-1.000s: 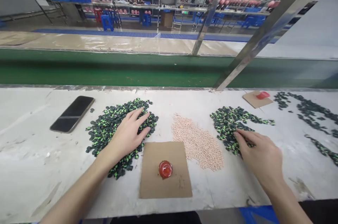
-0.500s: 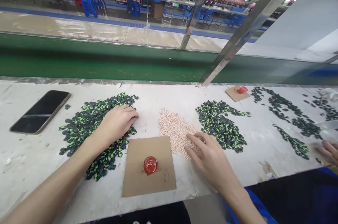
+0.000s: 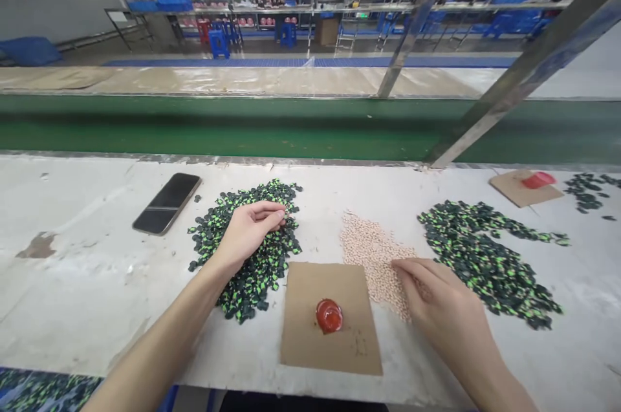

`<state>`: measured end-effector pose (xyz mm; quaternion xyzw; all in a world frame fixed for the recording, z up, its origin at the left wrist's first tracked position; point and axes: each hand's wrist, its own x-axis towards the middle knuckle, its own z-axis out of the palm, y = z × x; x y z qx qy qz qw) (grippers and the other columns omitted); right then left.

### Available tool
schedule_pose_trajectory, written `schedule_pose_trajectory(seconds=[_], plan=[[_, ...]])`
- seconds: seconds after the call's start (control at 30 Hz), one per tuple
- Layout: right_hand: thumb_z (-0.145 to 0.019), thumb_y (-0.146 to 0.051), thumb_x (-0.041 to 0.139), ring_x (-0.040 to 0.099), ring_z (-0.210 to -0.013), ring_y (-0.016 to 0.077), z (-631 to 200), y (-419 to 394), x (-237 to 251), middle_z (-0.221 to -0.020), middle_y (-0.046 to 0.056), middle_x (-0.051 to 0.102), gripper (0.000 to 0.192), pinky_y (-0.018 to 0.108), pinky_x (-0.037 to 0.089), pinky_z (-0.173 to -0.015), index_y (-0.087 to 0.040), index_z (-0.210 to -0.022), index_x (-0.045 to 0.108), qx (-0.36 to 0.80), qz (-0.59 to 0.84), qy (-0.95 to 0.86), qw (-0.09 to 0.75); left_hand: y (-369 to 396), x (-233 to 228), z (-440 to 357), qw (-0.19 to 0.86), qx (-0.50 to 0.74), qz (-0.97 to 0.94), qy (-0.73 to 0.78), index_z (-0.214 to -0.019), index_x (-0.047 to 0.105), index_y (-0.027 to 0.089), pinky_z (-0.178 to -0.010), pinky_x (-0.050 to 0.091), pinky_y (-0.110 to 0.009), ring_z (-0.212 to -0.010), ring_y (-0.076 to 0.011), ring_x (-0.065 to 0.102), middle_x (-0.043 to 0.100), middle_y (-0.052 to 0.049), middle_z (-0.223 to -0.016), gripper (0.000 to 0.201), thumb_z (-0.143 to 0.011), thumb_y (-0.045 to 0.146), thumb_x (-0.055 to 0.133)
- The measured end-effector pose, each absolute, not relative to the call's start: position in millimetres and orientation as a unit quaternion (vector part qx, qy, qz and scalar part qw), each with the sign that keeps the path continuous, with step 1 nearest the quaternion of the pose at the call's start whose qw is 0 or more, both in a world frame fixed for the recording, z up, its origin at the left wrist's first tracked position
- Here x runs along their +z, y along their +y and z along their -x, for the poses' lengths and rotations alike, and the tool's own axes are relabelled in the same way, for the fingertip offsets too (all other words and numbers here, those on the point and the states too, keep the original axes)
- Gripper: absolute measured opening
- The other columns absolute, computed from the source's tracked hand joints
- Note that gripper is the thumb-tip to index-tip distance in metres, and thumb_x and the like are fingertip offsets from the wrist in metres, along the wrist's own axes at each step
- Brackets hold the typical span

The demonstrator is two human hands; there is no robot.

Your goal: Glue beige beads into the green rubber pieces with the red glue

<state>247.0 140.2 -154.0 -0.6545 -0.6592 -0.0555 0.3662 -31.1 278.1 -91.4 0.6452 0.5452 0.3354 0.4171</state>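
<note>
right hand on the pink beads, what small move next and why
Probably pinch up one bead: the right hand rests fingertips-down on the pink bead pile, while the left hand already pinches a small piece above the left black-and-green pile.

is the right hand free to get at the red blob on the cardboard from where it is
Probably yes. The right hand rests on the pale pellets just right of the cardboard, and nothing stands between it and the red blob. The left hand is off on the green-black pile.
</note>
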Motion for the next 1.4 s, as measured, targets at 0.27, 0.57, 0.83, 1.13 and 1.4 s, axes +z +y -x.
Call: schedule_pose_trajectory(seconds=[0.27,0.57,0.83,1.13,1.4], plan=[[-0.087,-0.039,0.076,0.078,-0.062,0.0222,-233,120,-120,-0.075,0.006,0.082,0.017,0.029,0.066,-0.055,-0.023,-0.082,0.079,0.157,0.657,-0.522,0.521,272,-84,44,0.434,0.412,-0.564,0.569,-0.082,0.080,0.020,-0.092,0.061,-0.042,-0.093,-0.0274,0.078,0.085,-0.008,-0.091,0.009,-0.077,0.026,0.075],[-0.089,-0.030,0.080,0.074,-0.069,0.0116,-188,98,-121,-0.080,-0.001,0.079,0.006,0.018,0.062,-0.066,-0.033,-0.094,0.081,0.515,0.464,-0.365,0.622,177,-68,10,0.557,0.402,-0.594,0.419,-0.079,0.084,0.025,-0.054,0.061,-0.024,-0.056,-0.0196,0.074,0.079,-0.004,-0.066,0.008,-0.084,0.026,0.078],[-0.084,-0.021,0.084,0.077,-0.066,0.0134,-183,96,-99,-0.077,0.000,0.081,0.010,0.017,0.064,-0.063,-0.028,-0.087,0.079,0.528,0.502,-0.393,0.561,159,-80,-5,0.438,0.374,-0.768,0.282,-0.099,0.083,0.018,-0.069,0.062,-0.025,-0.067,-0.0196,0.076,0.082,-0.010,-0.083,0.022,-0.096,0.009,0.063],[-0.070,-0.042,0.095,0.075,-0.070,0.0158,-152,87,-102,-0.074,0.001,0.079,0.017,0.021,0.064,-0.068,-0.030,-0.076,0.083,0.527,0.536,-0.251,0.610,139,-118,-10,0.314,0.533,-0.739,0.269,-0.096,0.066,0.015,-0.064,0.061,-0.018,-0.065,-0.0132,0.071,0.075,-0.005,-0.078,0.019,-0.092,-0.002,0.059],[-0.075,-0.040,0.092,0.066,-0.068,0.0107,-149,84,-115,-0.072,-0.002,0.073,0.013,0.017,0.056,-0.067,-0.030,-0.076,0.082,0.582,0.499,-0.252,0.591,134,-124,-6,0.295,0.554,-0.730,0.271,-0.099,0.069,0.014,-0.073,0.063,-0.016,-0.070,-0.0141,0.077,0.080,-0.007,-0.082,0.016,-0.096,0.001,0.062]])
